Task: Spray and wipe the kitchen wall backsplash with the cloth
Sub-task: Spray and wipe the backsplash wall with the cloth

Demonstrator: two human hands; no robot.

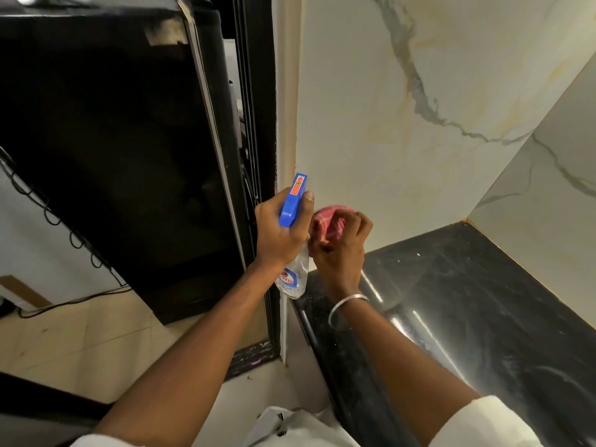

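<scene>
Because the left hand (283, 230) and the right hand (342, 250) sit just beside each other at frame centre, a squeeze now could wet the knuckles rather than the backsplash (419, 108). The bottle (292, 275) has its blue head aimed toward 12 o'clock, close to the wall's left edge, so mist may drift onto the black appliance (113, 140) at 10 o'clock. The left fingers are curled round the bottle's neck, with the thumb laid up along the head; I cannot tell whether a finger is on the trigger. The right fingers are curled, bunching the pink cloth (329, 222) low against the wall, so little of it would meet the tile and streaks seem likely. A bracelet (346, 306) on that wrist could scrape the glossy stone.

The backsplash is pale marble-look tile with grey and yellowish veins, turning a corner at 3 o'clock. A shiny black counter (483, 301) fills 4 o'clock, and runoff would pool there. The tiled floor (96, 343) with a cable (64, 304) lies at 8 o'clock.
</scene>
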